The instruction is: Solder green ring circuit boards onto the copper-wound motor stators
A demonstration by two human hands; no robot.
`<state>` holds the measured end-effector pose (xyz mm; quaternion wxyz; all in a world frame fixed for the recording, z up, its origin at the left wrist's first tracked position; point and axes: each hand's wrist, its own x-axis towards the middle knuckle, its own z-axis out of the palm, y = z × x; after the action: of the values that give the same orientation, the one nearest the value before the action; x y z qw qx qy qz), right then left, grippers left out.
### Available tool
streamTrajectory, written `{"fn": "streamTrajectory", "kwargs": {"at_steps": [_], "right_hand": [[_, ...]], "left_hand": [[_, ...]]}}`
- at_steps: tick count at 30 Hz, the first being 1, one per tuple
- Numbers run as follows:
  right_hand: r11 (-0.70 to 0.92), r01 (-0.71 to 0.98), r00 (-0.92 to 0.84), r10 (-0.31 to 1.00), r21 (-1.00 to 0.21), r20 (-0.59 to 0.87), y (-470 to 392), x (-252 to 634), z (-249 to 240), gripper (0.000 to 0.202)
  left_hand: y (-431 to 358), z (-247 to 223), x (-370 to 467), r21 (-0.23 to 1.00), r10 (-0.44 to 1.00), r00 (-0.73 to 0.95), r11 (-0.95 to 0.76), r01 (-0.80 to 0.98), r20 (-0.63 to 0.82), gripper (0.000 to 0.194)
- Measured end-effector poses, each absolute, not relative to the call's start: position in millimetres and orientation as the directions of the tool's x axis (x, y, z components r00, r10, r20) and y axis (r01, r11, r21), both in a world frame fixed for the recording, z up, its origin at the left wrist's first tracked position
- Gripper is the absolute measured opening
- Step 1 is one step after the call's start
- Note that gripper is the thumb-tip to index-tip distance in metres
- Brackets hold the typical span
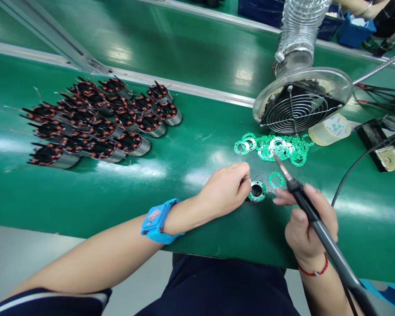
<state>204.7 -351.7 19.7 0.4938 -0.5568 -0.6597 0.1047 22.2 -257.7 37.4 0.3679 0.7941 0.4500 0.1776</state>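
My left hand (225,188) is closed, its thumb and forefinger pressed together at the left edge of a motor stator (263,193) that is topped with a green ring-shaped circuit board. What the fingertips pinch, if anything, is hidden. My right hand (299,226) grips a soldering iron (327,237), whose metal tip points up and left, above the table. Just right of the stator lies a loose green ring board (271,180). Behind it spreads a pile of similar ring boards (298,157). A blue wrist strap (159,221) circles my left wrist.
Several wound stators (102,149) stand grouped at left. A fume extractor hood (296,107) hangs over the ring boards. Right of it are a tape roll (332,129), a black holder with a sponge (390,159) and a trailing cable (352,164). Another person's arm shows at top right.
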Motion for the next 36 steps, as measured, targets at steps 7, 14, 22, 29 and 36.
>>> {"fn": "streamTrajectory", "kwargs": {"at_steps": [7,14,22,29,36], "right_hand": [[0.119,0.735,0.051,0.972,-0.668,0.229,-342,189,20,0.054],[0.013,0.725,0.215,0.945,-0.689,0.245,-353,174,14,0.049],[0.12,0.886,0.123,0.87,-0.447,0.477,-357,166,13,0.041],[0.171,0.863,0.047,0.91,-0.476,0.413,-359,170,13,0.048],[0.189,0.795,0.001,0.95,-0.576,0.313,-346,177,14,0.041]], "left_hand": [[-251,31,21,0.882,0.841,0.517,-0.113,0.458,-0.16,0.011],[-258,27,12,0.816,0.636,0.769,-0.408,0.409,-0.067,0.054],[-281,11,28,0.666,0.744,0.668,-0.505,0.549,0.013,0.048],[-271,17,28,0.652,0.702,0.712,-0.541,0.532,0.003,0.03],[-267,10,15,0.717,0.684,0.715,-0.57,0.401,0.143,0.045]]}}
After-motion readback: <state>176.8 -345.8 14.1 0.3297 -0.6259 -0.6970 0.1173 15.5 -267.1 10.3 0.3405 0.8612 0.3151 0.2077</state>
